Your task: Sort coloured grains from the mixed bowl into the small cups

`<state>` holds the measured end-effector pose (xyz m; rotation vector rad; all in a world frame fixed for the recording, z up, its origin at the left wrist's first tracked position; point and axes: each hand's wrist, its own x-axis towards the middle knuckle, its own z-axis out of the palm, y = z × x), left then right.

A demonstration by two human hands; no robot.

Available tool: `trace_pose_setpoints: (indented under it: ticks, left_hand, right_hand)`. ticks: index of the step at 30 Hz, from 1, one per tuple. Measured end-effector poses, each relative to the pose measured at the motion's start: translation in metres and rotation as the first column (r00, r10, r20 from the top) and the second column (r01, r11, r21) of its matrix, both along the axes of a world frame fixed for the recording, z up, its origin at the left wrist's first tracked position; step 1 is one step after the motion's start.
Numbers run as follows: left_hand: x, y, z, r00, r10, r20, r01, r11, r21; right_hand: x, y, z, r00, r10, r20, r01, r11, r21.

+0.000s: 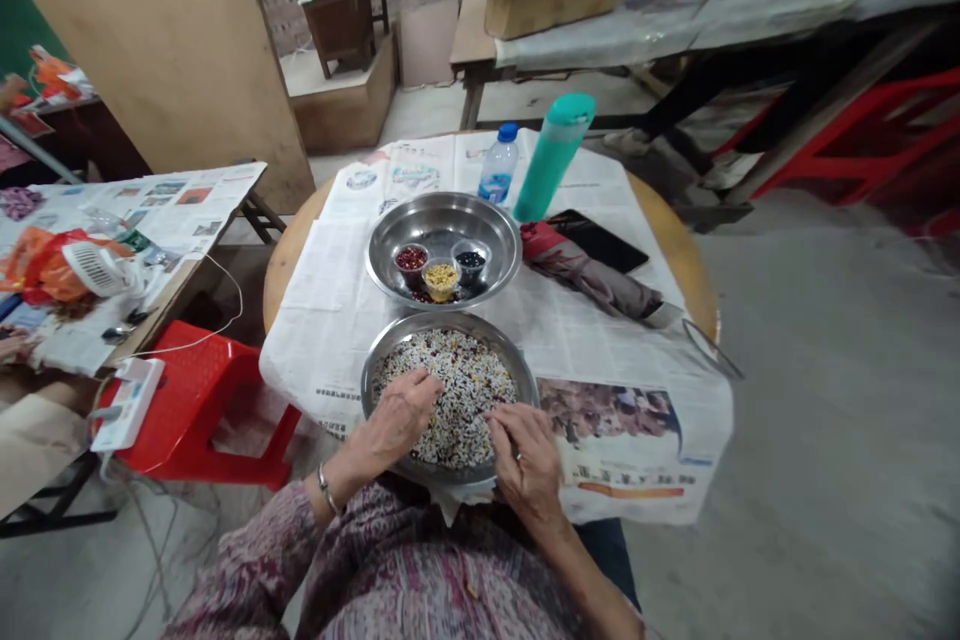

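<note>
A steel basin [529,372] in front of me holds a mix of white grains [461,375] with red, yellow and dark bits among them. Over its left side is my left hand [401,418], fingers curled together at the grains. My right hand [529,455] bends over the right rim, thumb and forefinger pinched close to the grains. Whatever either hand grips is too small to make out. Just behind stands a second steel basin [442,212] with three small clear cups: red beans [411,258], yellow kernels [441,275] and black beans [470,261].
Newspaper [315,320] covers the round table. Toward its back right are a water bottle [499,165], a teal bottle [555,158], a dark phone [600,240] and a folded umbrella [600,280]. A red stool [202,410] with a power strip [129,405] stands left.
</note>
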<state>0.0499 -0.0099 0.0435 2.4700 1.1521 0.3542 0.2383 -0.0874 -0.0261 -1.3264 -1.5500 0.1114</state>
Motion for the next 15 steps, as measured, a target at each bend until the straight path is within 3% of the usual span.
trace_pose_setpoints:
  ticks: [7,10,15]
  left_hand:
    - [-0.003,-0.015,-0.001,0.995,-0.079,0.057,0.078,0.997,0.020]
    - [0.000,-0.015,0.002,0.992,-0.060,0.114,0.055,0.998,0.042]
    - [0.002,-0.012,0.007,1.000,-0.015,0.027,0.016,1.000,-0.018]
  right_hand:
    - [0.002,-0.002,0.000,1.000,0.018,-0.015,-0.019,1.000,-0.016]
    - [0.003,-0.002,0.000,0.999,0.033,-0.002,-0.033,0.999,-0.005]
    - [0.003,-0.001,0.002,0.999,0.050,0.007,-0.051,0.999,0.015]
